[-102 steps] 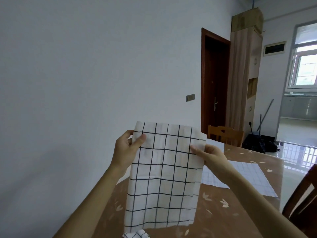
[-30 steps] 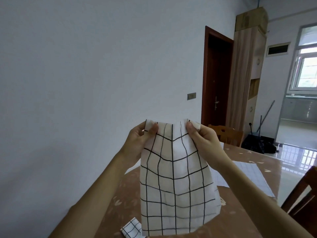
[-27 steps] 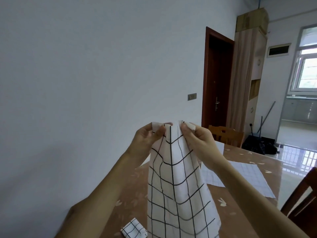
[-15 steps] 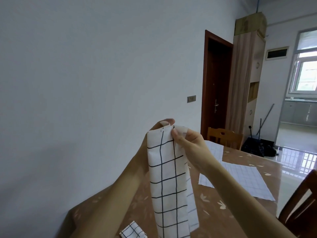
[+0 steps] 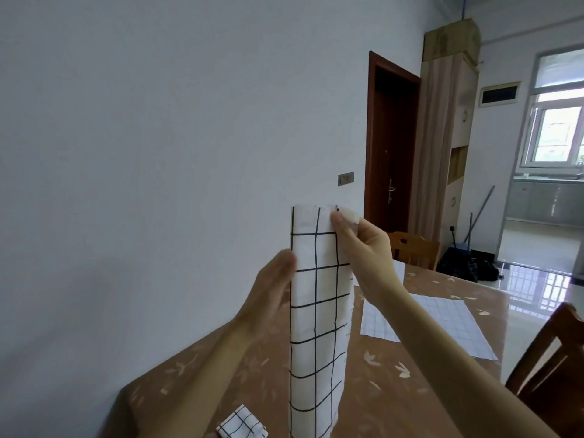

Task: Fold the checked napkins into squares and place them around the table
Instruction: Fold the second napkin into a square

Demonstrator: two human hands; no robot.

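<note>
While the right hand (image 5: 363, 248) pinches the top corner of a checked napkin (image 5: 319, 311) hanging as a narrow doubled strip above the table (image 5: 395, 396), the blurred left hand (image 5: 271, 292) lies straight-fingered against its left edge. Squaring the edges before bringing end to end should keep the fold true. The cloth is thin, limp and black-gridded. A folded napkin (image 5: 241, 426) and a flat napkin (image 5: 442, 324) lie on the glossy tabletop.

A dark brown door (image 5: 392, 172) is set in a plain white wall (image 5: 158, 121). Just left of the door sits a switch plate (image 5: 345, 178). Right of it rises a tall wood-grain cabinet (image 5: 442, 147) with a cardboard box (image 5: 452, 39) on top. Farther right of the door is a bright window (image 5: 559, 140) — daylight gleams on glossy floor tiles (image 5: 531, 276).
</note>
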